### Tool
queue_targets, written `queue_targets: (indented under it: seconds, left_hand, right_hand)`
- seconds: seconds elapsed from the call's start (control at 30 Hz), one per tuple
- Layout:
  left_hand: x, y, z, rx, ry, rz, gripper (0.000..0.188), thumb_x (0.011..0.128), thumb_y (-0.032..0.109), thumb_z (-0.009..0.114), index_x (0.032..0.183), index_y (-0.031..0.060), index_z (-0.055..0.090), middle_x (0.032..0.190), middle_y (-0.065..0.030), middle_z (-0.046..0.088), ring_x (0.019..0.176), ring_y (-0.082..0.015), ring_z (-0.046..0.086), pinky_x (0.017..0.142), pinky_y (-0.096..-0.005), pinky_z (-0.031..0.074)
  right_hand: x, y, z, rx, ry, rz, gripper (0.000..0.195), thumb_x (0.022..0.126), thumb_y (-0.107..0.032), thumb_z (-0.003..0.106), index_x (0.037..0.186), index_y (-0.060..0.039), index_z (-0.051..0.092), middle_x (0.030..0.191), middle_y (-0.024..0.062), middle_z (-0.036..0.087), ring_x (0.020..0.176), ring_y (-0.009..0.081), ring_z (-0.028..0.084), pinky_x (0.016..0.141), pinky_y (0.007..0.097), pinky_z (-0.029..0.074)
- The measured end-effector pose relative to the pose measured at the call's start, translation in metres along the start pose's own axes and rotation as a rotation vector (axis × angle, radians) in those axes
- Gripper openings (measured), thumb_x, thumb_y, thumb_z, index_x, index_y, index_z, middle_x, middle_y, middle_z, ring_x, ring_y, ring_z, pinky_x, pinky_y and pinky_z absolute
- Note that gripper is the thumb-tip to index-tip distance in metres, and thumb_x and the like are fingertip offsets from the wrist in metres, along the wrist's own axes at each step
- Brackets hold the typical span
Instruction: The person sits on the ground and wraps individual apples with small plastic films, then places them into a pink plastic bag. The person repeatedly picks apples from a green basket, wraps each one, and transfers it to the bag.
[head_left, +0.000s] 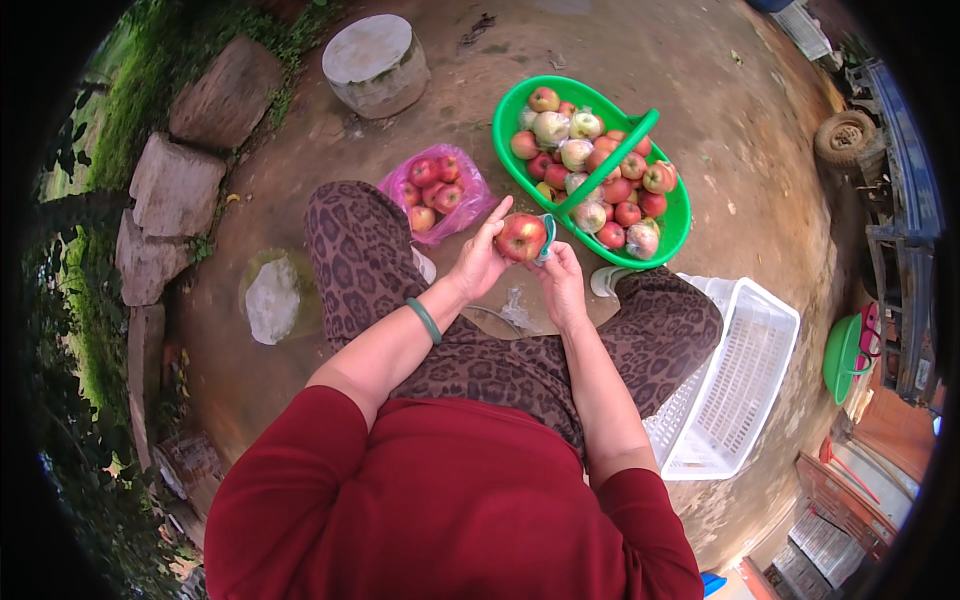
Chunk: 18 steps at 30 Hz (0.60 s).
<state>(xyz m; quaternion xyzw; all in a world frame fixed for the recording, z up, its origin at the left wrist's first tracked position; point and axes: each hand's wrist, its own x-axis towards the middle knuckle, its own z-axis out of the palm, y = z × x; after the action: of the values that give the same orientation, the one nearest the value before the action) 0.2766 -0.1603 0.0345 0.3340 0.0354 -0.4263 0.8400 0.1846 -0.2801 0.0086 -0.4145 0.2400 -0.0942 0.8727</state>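
My left hand (481, 259) holds a red apple (520, 238) between spread fingers and thumb, above the ground between my knees. At the apple's right side, my right hand (561, 283) grips a small teal-and-white tool (550, 229), which looks like a peeler; the fingers partly hide it. Beyond my left hand sits an open pink plastic bag (480, 201) with several red apples (425, 172). A green plastic basket (681, 217) with an arched handle stands ahead to the right. It holds many apples (618, 190), some wrapped in clear plastic film.
A white slatted plastic crate (750, 390) stands beside my right knee. Ahead is a round concrete block (375, 67); large stones (180, 184) line the left edge. A scrap of clear plastic (516, 309) lies between my feet. A blue wheeled vehicle (904, 165) is far right, near a green basin (841, 358).
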Motion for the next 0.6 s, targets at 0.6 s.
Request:
queue_targets:
  seconds: [0.6]
  left_hand:
    - [-0.002,0.01,-0.003,0.404,-0.022,0.105,0.088,0.07,0.012,0.074,0.141,0.0084,0.022,0.122,-0.0088,0.043,0.114,-0.0189,0.046,0.095,-0.0332,0.04]
  right_hand:
    - [0.006,-0.017,0.006,-0.112,0.063,-0.019,0.009,0.095,-0.017,0.046,0.094,-0.0091,0.05,0.091,-0.0022,0.056,0.081,0.0074,0.053,0.072,0.0262,0.044]
